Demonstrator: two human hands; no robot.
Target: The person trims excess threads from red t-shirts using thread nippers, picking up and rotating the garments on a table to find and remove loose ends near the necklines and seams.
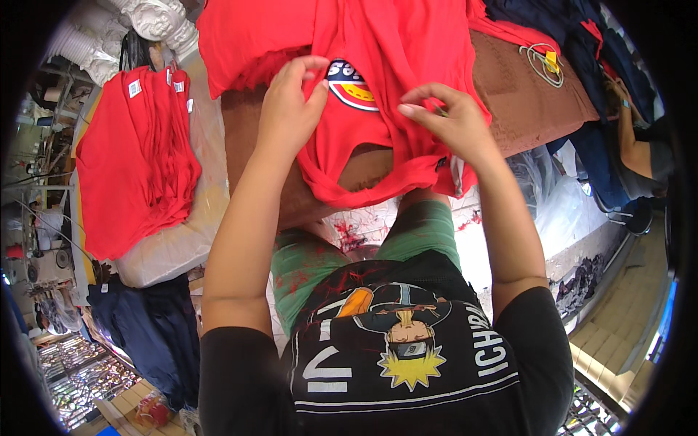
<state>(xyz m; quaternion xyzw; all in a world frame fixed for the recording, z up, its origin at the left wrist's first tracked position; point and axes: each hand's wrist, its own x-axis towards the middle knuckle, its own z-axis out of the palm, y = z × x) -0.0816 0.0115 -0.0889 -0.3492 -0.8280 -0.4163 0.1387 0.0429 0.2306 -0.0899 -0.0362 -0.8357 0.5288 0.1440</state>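
Note:
A red garment [418, 58] with a round printed emblem [352, 86] lies in front of me, its neck opening toward me and its ribbed collar hanging over the near edge of the brown padded surface [254, 134]. My left hand [294, 105] is over the cloth left of the emblem, thumb and forefinger apart, with nothing visible between them. On the emblem's right, my right hand [458, 123] has its fingers curled, thumb and forefinger tips close together. A small dark and greenish bit shows inside its curl, too little to name.
A stack of red garments [138, 167] rests on a plastic-covered pad at left, with dark blue cloth [156, 334] below. More red cloth [254, 36] is piled at the far side. Coiled cord [542, 64] lies at right, near another person's arm [629, 138] and dark clothes.

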